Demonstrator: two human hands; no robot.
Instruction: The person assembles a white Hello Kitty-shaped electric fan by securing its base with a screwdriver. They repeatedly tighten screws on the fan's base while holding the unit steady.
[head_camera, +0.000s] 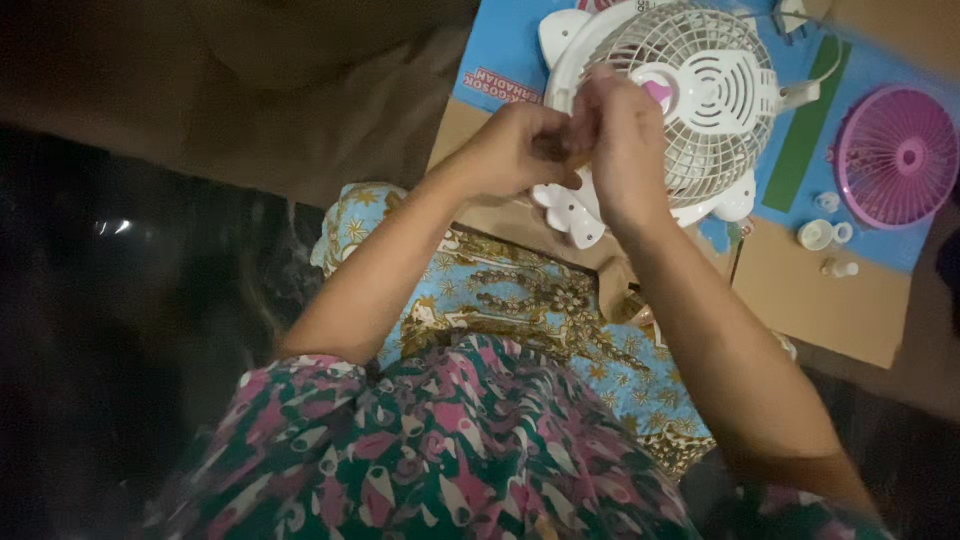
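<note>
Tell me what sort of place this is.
Probably a home floor used as a makeshift repair spot: flattened cardboard serves as a work mat, a small white fan lies part-dismantled beside its pink grille, and patterned cloth covers the person's lap.

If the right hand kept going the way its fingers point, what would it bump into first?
Probably the white fan grille. The right hand points up the picture, fingers pressed against the left hand, and the grille lies just past the fingertips, though how far below them is unclear.

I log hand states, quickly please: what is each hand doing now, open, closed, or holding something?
Left hand: fingers curled shut against the right; anything held is hidden.
Right hand: fingers bunched over the white fan; grip cannot be told.
</note>
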